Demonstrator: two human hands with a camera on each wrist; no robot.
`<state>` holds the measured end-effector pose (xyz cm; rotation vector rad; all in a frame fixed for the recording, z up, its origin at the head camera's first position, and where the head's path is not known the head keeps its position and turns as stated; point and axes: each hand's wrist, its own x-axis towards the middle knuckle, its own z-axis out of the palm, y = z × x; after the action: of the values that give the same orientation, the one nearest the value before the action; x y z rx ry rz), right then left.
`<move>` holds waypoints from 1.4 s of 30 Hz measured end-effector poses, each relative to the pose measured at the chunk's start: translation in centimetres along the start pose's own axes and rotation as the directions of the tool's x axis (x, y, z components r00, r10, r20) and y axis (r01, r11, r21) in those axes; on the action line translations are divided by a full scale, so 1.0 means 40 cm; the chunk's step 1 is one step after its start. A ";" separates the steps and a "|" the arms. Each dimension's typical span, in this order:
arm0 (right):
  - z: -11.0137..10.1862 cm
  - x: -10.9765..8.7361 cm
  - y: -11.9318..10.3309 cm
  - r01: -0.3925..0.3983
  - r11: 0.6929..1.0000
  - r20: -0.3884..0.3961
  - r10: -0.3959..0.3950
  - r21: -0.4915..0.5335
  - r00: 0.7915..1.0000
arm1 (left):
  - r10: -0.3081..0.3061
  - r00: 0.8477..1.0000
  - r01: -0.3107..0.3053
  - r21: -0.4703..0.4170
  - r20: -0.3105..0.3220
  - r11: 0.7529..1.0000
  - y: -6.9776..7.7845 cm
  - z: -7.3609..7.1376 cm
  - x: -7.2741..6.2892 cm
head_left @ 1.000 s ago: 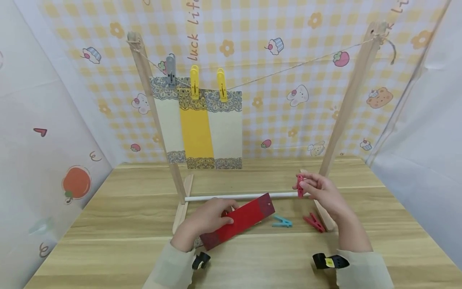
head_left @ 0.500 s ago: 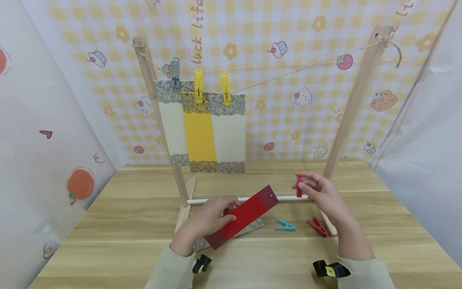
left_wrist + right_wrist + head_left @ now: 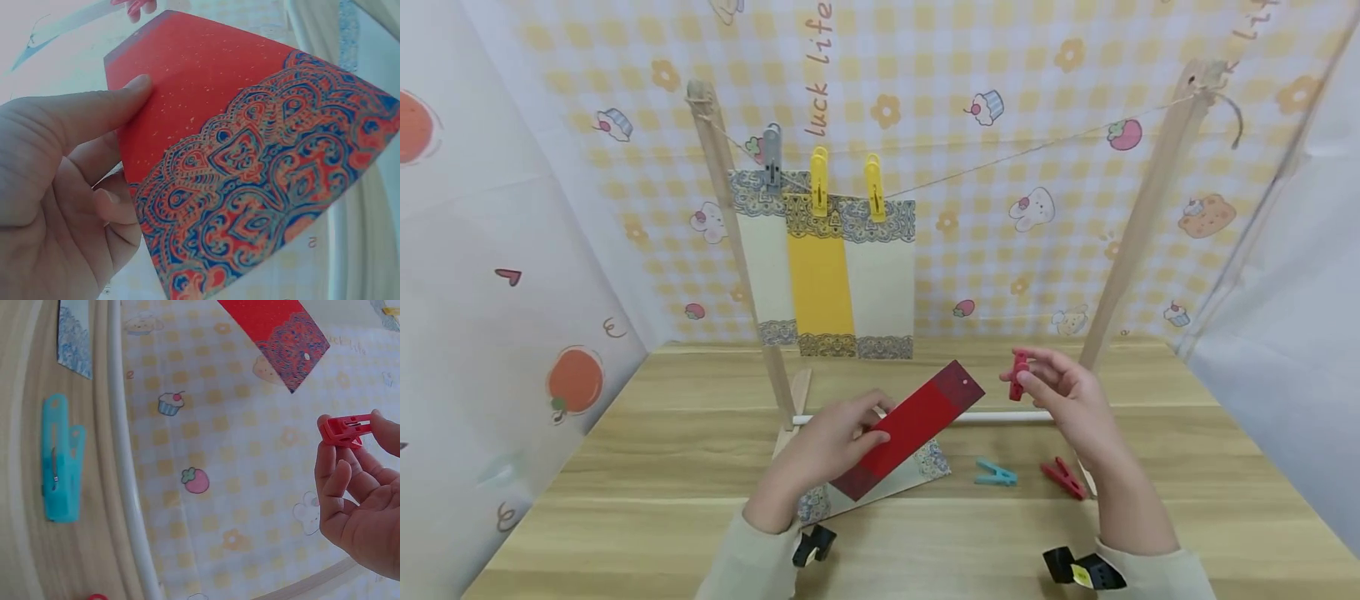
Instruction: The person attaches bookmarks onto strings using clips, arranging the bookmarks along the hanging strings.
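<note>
A pale wood-grained surface [image 3: 587, 525] runs back to a yellow-and-white checked cloth backdrop [image 3: 992, 250] printed with flowers, cupcakes and strawberries, while white sheeting [image 3: 467, 225] with printed fruit closes the left side and a plain white sheet [image 3: 1292, 358] the right. On the surface two pale wooden posts [image 3: 1138, 217], joined low down by a slim white rod [image 3: 1007, 417], carry a sagging twine line [image 3: 1000, 158]. Toward its left end hang a cream card with patterned ends [image 3: 767, 267] under a grey plastic clothespin [image 3: 772, 158], then a yellow card [image 3: 822, 283] and a second cream card [image 3: 886, 283], each under a yellow plastic clothespin [image 3: 876, 187]. In front of the rod, the left hand [image 3: 831, 437] pinches a long red card with patterned ends [image 3: 917, 421] by its edge between thumb and fingers, tilted above a pale patterned card [image 3: 932, 458] lying on the surface. The right hand [image 3: 1071, 400], its fingers nearly closed, pinches a red plastic clothespin [image 3: 1018, 379] in the air near the red card's upper end. Below, a turquoise plastic clothespin [image 3: 996, 473] and another red clothespin [image 3: 1065, 479] lie near each other.
</note>
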<state>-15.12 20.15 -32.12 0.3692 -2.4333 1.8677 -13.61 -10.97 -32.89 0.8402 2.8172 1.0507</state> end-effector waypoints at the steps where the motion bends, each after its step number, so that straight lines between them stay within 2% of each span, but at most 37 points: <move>1: 0.001 0.002 -0.004 0.011 1.000 0.000 -0.011 -0.001 1.000 | 0.008 1.000 -0.008 0.002 -0.015 1.000 0.001 -0.002 0.001; 5: 0.007 0.015 -0.029 0.054 0.998 0.001 -0.054 -0.010 0.999 | 0.024 0.998 -0.023 0.008 -0.059 1.000 0.006 -0.011 0.005; 11: 0.018 0.041 -0.076 0.125 0.992 0.007 -0.125 -0.001 0.992 | 0.015 0.994 -0.015 0.008 -0.107 1.000 0.020 -0.021 0.024; 15: 0.020 0.053 -0.102 0.160 0.987 0.006 -0.160 0.003 0.987 | 0.041 0.989 -0.045 -0.021 -0.144 0.999 0.031 -0.027 0.041; 23: 0.026 0.080 -0.144 0.225 0.974 -0.030 -0.225 0.029 0.974 | 0.075 0.966 -0.093 -0.060 -0.247 0.994 0.032 -0.038 0.061; 31: 0.027 0.106 -0.198 0.296 0.950 -0.055 -0.292 0.101 0.955 | 0.143 0.928 -0.171 -0.054 -0.345 0.984 0.035 -0.049 0.076; 37: 0.035 0.128 -0.241 0.369 0.915 -0.071 -0.363 0.160 0.929 | 0.124 0.916 -0.165 -0.076 -0.382 0.983 0.039 -0.055 0.087; 42: 0.050 0.146 -0.272 0.437 0.874 -0.101 -0.426 0.211 0.899 | 0.112 0.903 -0.165 -0.094 -0.416 0.982 0.046 -0.059 0.096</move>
<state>-18.21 14.69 -21.28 0.7935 -1.8940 1.9147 -16.47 -9.34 -29.31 0.9132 3.0047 1.5799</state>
